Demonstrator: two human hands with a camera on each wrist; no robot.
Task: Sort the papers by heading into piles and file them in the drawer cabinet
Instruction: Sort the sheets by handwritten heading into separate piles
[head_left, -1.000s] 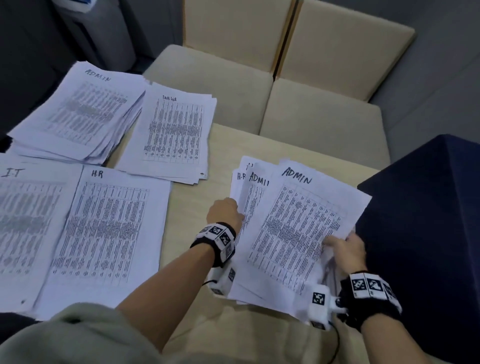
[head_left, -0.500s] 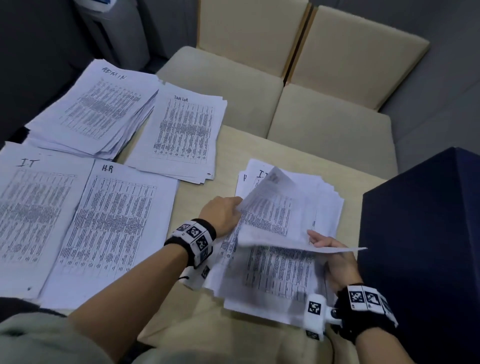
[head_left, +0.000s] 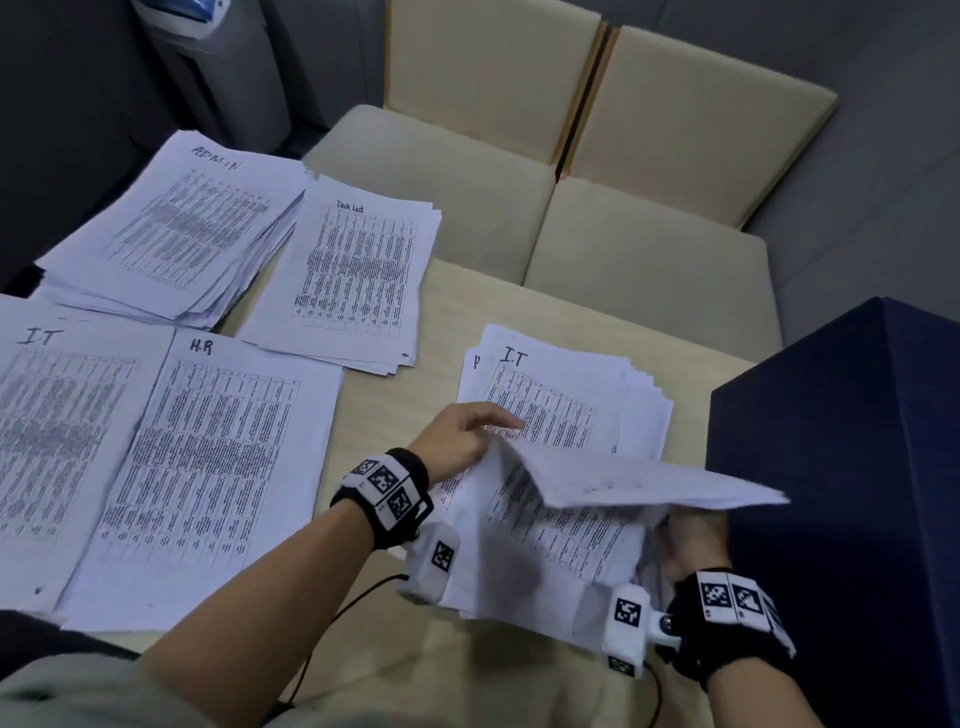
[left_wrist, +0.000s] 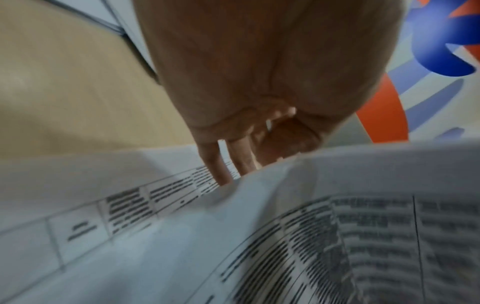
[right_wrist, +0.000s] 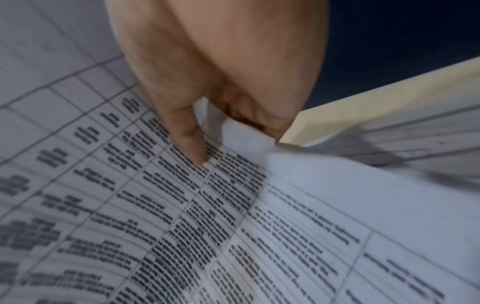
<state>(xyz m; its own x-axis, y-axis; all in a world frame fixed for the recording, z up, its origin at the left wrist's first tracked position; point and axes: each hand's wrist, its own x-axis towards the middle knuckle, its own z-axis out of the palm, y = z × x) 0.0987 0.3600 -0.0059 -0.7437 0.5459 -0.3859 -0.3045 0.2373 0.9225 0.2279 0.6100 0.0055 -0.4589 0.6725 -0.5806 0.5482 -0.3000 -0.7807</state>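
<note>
the left hand (head_left: 457, 436) reaches in from seven o'clock, forearm angled up across the table (head_left: 395, 670), palm down and fingers stretched toward three o'clock. its fingertips meet the left edge of a lifted sheet (head_left: 639, 480); the left wrist view is blurred there, so whether they pinch that edge or only touch it i cannot tell. the right hand (head_left: 693, 540) comes in from five o'clock, mostly hidden beneath the lifted sheet. in the right wrist view its thumb and curled fingers nip a paper corner (right_wrist: 241, 131), while one finger (right_wrist: 192, 144) points straight down onto the printed page below.

the lifted sheet hangs nearly level above the unsorted stack (head_left: 566, 395), its far end jutting toward three o'clock over a dark blue box (head_left: 852, 467). the unsorted stack lies just beside that box, at the four o'clock part of the table, with an "i.t" heading on its top page.

four sorted piles lie well apart from the stack: the admin pile (head_left: 176, 228) at ten o'clock, the task list pile (head_left: 353, 270) at eleven o'clock overhanging the table's far edge, the it pile (head_left: 52, 441) at nine o'clock, and the hr pile (head_left: 218, 457) touching its right side. both wrists wear black bands with checkered markers. beige seat cushions (head_left: 597, 182) sit beyond the table at twelve o'clock.
</note>
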